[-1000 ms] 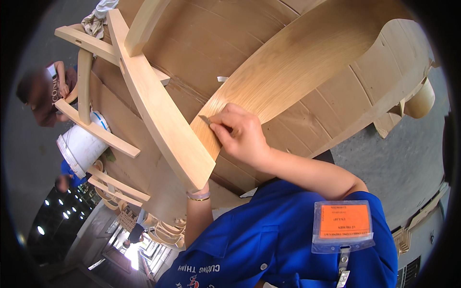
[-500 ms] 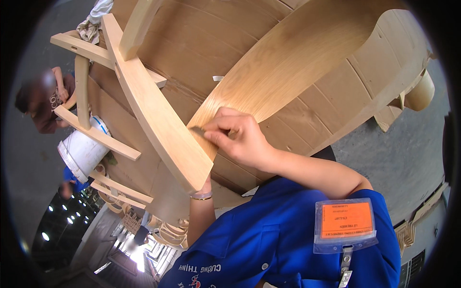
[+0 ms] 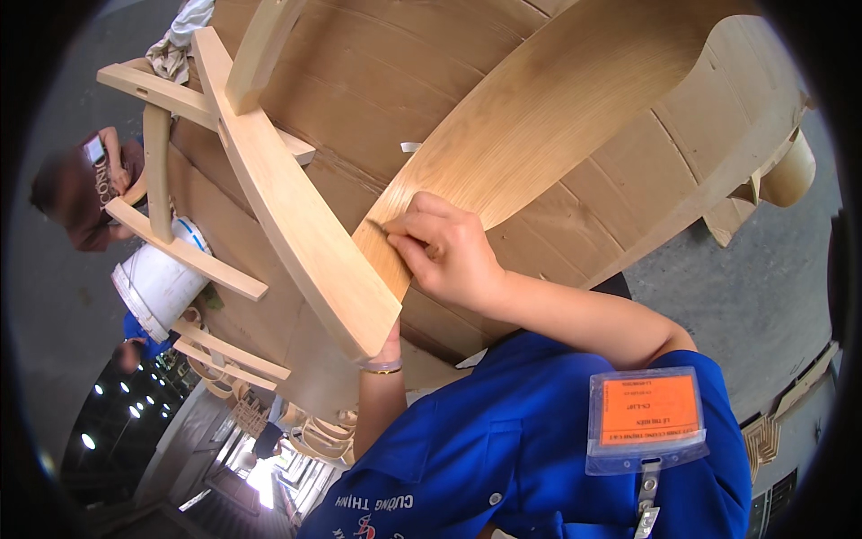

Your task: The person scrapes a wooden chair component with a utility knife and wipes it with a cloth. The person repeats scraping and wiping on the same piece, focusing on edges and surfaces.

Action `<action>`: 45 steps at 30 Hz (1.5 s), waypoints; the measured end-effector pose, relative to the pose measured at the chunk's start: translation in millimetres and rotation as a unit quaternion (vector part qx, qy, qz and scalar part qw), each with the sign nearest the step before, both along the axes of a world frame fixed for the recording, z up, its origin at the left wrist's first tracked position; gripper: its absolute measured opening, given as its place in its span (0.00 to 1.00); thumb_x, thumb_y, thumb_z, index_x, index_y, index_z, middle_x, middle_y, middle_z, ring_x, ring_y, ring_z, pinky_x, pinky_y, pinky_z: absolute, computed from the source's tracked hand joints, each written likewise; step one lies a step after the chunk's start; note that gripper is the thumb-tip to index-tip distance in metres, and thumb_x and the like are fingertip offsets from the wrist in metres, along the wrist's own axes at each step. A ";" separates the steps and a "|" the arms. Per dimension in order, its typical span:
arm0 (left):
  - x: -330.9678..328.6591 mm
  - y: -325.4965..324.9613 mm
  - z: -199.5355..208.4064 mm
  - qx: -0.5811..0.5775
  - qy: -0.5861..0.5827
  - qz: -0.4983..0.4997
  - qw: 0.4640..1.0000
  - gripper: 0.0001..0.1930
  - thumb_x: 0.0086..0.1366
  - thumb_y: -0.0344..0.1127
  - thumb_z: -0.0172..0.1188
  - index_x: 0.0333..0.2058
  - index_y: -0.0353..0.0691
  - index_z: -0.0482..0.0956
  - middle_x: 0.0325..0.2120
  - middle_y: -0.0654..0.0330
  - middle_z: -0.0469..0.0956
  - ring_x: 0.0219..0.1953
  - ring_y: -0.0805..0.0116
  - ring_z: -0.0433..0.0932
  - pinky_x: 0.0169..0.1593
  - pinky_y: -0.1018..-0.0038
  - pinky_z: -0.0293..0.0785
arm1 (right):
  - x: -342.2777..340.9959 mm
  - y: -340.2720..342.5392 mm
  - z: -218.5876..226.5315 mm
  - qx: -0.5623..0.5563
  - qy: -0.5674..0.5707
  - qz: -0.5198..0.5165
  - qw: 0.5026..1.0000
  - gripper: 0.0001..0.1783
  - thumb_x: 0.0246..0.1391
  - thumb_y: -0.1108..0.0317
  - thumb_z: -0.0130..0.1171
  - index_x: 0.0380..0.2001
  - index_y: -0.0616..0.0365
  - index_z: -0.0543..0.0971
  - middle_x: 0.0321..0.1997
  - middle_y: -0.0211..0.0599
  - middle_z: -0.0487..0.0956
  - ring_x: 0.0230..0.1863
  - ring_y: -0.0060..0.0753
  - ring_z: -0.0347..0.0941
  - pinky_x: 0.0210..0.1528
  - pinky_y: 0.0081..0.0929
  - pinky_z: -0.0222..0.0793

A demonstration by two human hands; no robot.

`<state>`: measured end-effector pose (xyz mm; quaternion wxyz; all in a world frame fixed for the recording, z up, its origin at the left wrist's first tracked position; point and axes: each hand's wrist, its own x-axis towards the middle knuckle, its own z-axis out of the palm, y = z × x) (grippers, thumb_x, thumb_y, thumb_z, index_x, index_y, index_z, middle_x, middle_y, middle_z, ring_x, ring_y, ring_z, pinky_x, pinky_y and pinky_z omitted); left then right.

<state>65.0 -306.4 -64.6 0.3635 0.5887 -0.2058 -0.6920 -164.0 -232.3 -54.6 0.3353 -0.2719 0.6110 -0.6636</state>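
Note:
My right hand [image 3: 460, 256] has its thumb and fingers pinched on a small, thin, dark piece [image 3: 377, 227] that looks like folded sandpaper. It presses this piece to the narrow lower end of a curved wooden panel [image 3: 530, 135], close beside a pale wooden leg [image 3: 296, 216]. Under the lower end of that leg sits my left hand [image 3: 392, 343], with a bracelet at the wrist. Its fingers are hidden behind the wood, so their grip does not show. The leg joins a crosspiece [image 3: 171, 94] and another upright [image 3: 260, 54] at the upper left.
Brown cardboard [image 3: 359, 81] covers the surface beneath the wood. Left of it are a white bucket [image 3: 162, 283] and more curved wooden parts [image 3: 189, 256]. A co-worker [image 3: 90, 189] is at the far left. Crumpled cloth [image 3: 175, 45] lies at the upper left.
My right hand has shifted slightly up along the panel's end, with the dark piece still pinched. My left hand stays behind the leg.

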 end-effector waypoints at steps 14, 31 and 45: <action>8.4 -1.2 -10.9 0.030 0.109 -0.030 0.993 0.30 0.82 0.50 0.50 0.73 0.36 0.63 0.71 0.48 0.69 0.73 0.50 0.67 0.75 0.49 0.65 | -6.5 2.6 4.1 -0.026 -0.256 0.085 0.963 0.05 0.63 0.73 0.69 0.38 0.65 0.88 0.30 0.29 0.79 0.33 0.20 0.75 0.36 0.23 0.70; -61.0 125.8 15.9 0.113 0.126 -0.215 0.962 0.25 0.79 0.35 0.59 0.70 0.41 0.66 0.64 0.56 0.74 0.65 0.60 0.74 0.68 0.59 0.74 | -54.3 129.0 -33.4 0.166 0.043 0.279 0.945 0.07 0.55 0.69 0.71 0.34 0.61 0.87 0.34 0.44 0.83 0.35 0.46 0.81 0.43 0.39 0.77; -220.2 74.5 107.8 -0.530 -0.666 -0.461 0.250 0.11 0.61 0.23 0.61 0.42 0.37 0.80 0.46 0.52 0.75 0.54 0.51 0.74 0.55 0.56 0.73 | -146.7 173.0 -23.5 0.209 0.084 0.056 0.973 0.07 0.57 0.71 0.69 0.35 0.65 0.86 0.33 0.43 0.80 0.30 0.40 0.76 0.35 0.35 0.72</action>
